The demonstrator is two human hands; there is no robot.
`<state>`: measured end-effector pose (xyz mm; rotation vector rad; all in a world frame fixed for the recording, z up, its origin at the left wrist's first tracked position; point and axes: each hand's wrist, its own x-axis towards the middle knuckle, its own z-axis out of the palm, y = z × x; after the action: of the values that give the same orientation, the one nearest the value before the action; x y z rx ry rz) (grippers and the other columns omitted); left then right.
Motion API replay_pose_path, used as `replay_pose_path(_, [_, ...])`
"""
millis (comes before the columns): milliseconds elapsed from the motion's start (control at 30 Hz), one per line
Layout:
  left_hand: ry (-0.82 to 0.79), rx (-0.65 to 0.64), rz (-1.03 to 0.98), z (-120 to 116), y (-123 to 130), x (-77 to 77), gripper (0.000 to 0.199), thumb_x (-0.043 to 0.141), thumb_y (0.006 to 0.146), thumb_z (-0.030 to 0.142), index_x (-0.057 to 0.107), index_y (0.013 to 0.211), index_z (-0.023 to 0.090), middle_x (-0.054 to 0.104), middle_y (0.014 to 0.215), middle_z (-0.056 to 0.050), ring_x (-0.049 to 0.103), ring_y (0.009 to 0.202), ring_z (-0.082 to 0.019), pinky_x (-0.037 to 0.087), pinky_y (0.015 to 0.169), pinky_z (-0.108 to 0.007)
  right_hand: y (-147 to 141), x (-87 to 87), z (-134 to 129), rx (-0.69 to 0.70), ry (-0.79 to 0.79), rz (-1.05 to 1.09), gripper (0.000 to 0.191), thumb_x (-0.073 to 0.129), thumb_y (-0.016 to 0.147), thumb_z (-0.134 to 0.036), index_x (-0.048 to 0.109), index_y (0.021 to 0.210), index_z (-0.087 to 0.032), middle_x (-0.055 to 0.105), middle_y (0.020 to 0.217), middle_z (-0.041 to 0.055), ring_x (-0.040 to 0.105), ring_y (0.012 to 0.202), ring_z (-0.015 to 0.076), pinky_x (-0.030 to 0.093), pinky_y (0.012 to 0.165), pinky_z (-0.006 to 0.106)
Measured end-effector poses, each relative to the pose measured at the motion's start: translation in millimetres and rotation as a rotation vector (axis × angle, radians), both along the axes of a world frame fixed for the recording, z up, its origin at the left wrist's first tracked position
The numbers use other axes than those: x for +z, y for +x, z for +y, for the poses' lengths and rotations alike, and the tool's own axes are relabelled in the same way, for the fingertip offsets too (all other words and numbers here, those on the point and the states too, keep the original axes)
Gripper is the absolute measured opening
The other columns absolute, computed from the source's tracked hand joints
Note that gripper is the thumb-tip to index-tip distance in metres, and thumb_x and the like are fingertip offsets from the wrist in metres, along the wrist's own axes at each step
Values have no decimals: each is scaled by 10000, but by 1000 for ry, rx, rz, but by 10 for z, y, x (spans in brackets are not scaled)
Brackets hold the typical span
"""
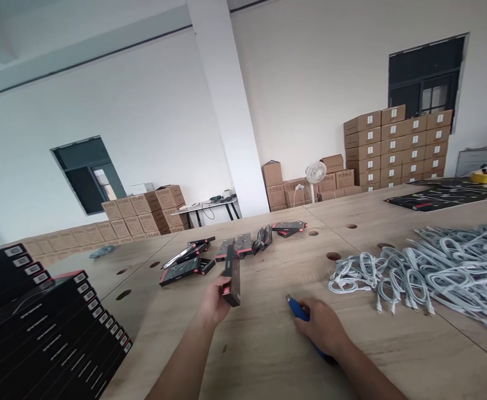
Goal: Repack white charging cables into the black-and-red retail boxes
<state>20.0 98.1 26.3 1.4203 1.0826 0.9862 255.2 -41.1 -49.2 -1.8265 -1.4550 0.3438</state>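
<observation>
My left hand [215, 303] grips a slim black box with red ends [231, 278], tilted up off the wooden table [264, 333]. In my right hand [322, 325] is a blue utility knife [296, 308], its tip pointing up and left, low over the table. Beyond the held box lie several more black-and-red boxes [180, 271], some of them standing on edge and one apparently opened. The fingers of my right hand wrap the knife's handle, so its middle is hidden.
Tall stacks of black boxes [60, 333] stand at the left. Bundled white cables [438, 272] cover the table's right side. Round holes [334, 256] pierce the tabletop. Printed black sheets [430, 194] lie at the far right. Cartons [393, 147] and a white fan [315, 172] stand behind.
</observation>
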Motion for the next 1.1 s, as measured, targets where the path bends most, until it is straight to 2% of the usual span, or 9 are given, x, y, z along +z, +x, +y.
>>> replay_pose_path(133, [-63, -209, -467, -393, -262, -163, 704, 563, 704, 493, 594, 1321, 156, 716, 1200, -169, 628, 1211, -343, 489, 1008, -485, 63, -97, 16, 0, 47, 90, 417, 569, 870, -347, 706, 1240, -209, 803, 1003, 72, 751, 905, 264, 563, 818, 361])
replay_pose_path(200, [-196, -371, -783, -583, -328, -312, 644, 584, 721, 434, 629, 1310, 176, 703, 1274, -152, 596, 1279, -336, 445, 1076, -499, 104, -155, 33, 2, 159, 199, 478, 557, 884, -431, 685, 1288, -212, 784, 1144, 82, 740, 1033, 276, 566, 909, 393])
replay_pose_path(267, [-343, -471, -981, -727, -323, -418, 548, 594, 784, 388, 665, 1280, 165, 680, 1333, -154, 600, 1284, -332, 433, 1094, -510, 122, -187, 38, 4, 284, 312, 517, 574, 870, -507, 698, 1275, -211, 745, 1254, 92, 690, 1175, 303, 535, 1010, 444])
replay_pose_path(333, [-446, -455, -981, -811, -272, -452, 481, 557, 897, 416, 677, 1264, 130, 673, 1341, -175, 651, 1209, -327, 479, 1044, -505, 89, -177, 17, 25, 334, 332, 542, 579, 870, -546, 697, 1273, -204, 725, 1290, 103, 653, 1239, 316, 513, 1050, 474])
replay_pose_path(400, [-509, -388, -921, -838, -212, -445, 518, 499, 970, 487, 676, 1256, 93, 701, 1284, -193, 702, 1097, -311, 531, 966, -479, -3, -129, -38, 67, 329, 264, 536, 560, 896, -535, 667, 1294, -192, 738, 1259, 113, 679, 1191, 302, 544, 1006, 452])
replay_pose_path(467, [-542, -327, -866, -825, -169, -448, 580, 469, 980, 557, 682, 1234, 81, 743, 1187, -188, 731, 1004, -295, 557, 909, -451, -141, -62, -123, 125, 325, 162, 484, 532, 929, -485, 625, 1292, -179, 785, 1068, 98, 747, 959, 257, 605, 837, 373])
replay_pose_path(567, [-568, -304, -795, -786, -150, -498, 588, 479, 965, 596, 707, 1177, 96, 785, 1029, -162, 751, 910, -281, 561, 887, -428, -371, 35, -268, 241, 351, 24, 325, 535, 943, -376, 590, 1207, -196, 733, 783, 11, 691, 645, 178, 567, 613, 259])
replay_pose_path(767, [-532, -386, -797, -801, -175, -514, 617, 462, 969, 600, 720, 1146, 67, 785, 1010, -174, 748, 940, -277, 549, 896, -365, -651, 110, -414, 398, 444, -145, 264, 597, 901, -206, 607, 1160, -259, 740, 977, 24, 722, 823, 168, 564, 726, 229])
replay_pose_path(1100, [-559, -404, -769, -891, -138, -401, 604, 412, 994, 558, 726, 1154, 68, 786, 983, -165, 745, 964, -278, 557, 887, -358, -644, 60, -363, 411, 460, -153, 286, 596, 909, -169, 617, 1178, -266, 713, 1002, 35, 717, 860, 171, 573, 757, 236])
